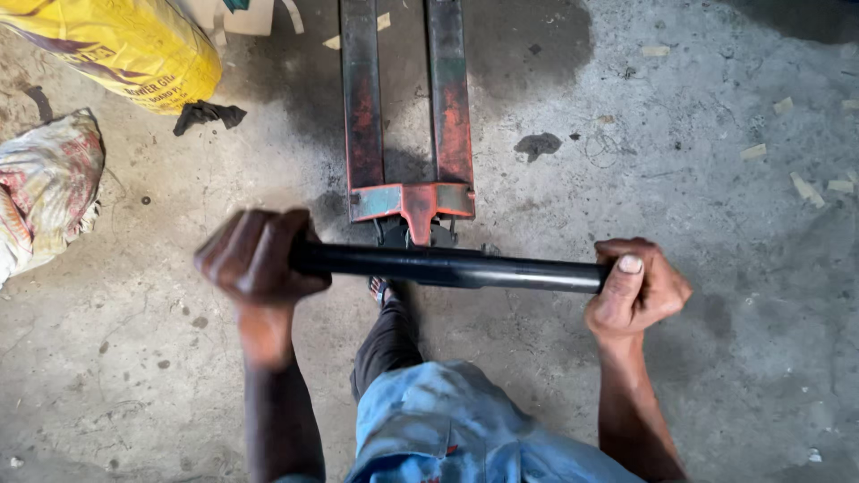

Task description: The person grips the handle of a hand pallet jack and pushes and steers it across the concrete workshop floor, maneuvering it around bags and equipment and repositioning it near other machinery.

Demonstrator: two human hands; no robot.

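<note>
1. Below the camera, a black handle bar (447,266) runs crosswise in front of the person, one hand on each end. Holding it at the two ends, well apart, looks like a way to get even leverage and steering control over the pallet jack (407,116) it belongs to.

2. Both red, worn forks of the pallet jack stretch away from the person along the concrete floor (698,179), parallel and close together, joined at the near end by a red cross piece just beyond the bar. Lying flat and straight ahead, they follow whichever way the bar is turned.

3. On the near side, the left hand (255,259) is wrapped tight around the left end of the bar, fingers curled over the top and knuckles up, fully closed on it.

4. Across from it, the right hand (635,291) is closed around the right end, with the thumb laid along the bar pointing inward and the fingers folded beneath. Nothing else is in either hand.

5. Between the arms, the person's dark trouser leg (385,344) and a foot sit just under the middle of the bar, and a blue garment (447,429) fills the bottom edge.

6. Off to the left, well apart from the hands, a yellow sack (125,45) and a pale, stained sack (45,188) lie on the floor, with a scrap of black cloth (208,114) between the yellow one and the forks.
</note>
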